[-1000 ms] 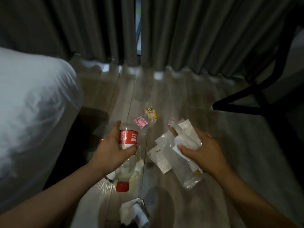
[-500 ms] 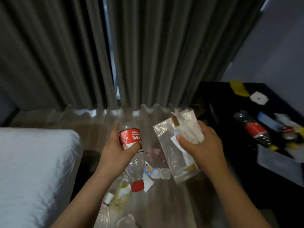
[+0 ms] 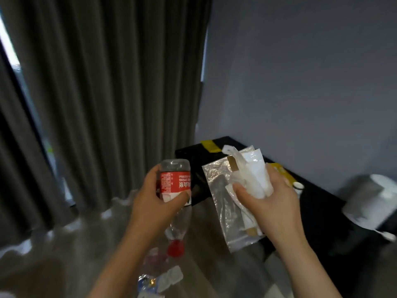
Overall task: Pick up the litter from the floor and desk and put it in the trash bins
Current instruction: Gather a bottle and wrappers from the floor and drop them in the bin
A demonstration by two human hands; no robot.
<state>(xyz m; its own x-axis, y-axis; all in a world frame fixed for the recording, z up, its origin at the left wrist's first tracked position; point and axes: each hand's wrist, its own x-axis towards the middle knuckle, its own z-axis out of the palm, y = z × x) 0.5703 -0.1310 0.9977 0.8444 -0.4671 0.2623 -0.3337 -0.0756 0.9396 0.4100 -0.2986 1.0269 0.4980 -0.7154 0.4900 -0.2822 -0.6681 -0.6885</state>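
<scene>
My left hand (image 3: pixel 158 208) grips a clear plastic bottle (image 3: pixel 175 181) with a red label, held upside down so its red cap (image 3: pixel 175 248) points at the floor. My right hand (image 3: pixel 266 208) is closed on a bundle of litter: a clear plastic bag (image 3: pixel 223 203) with white paper wrappers (image 3: pixel 253 168) and a wooden stick inside. Both hands are held up side by side in front of me. Small wrappers (image 3: pixel 165 278) lie on the wooden floor below the bottle.
A black desk (image 3: pixel 322 214) stands to the right against the grey wall, with yellow wrappers (image 3: pixel 209 146), a small white cup (image 3: pixel 298 187) and a white blurred object (image 3: pixel 371 198) on it. Grey curtains (image 3: pixel 107 93) hang at the left and behind.
The view has swung up and to the right, from the floor toward the desk and wall. Both hands keep their hold on the bottle and the litter bundle.
</scene>
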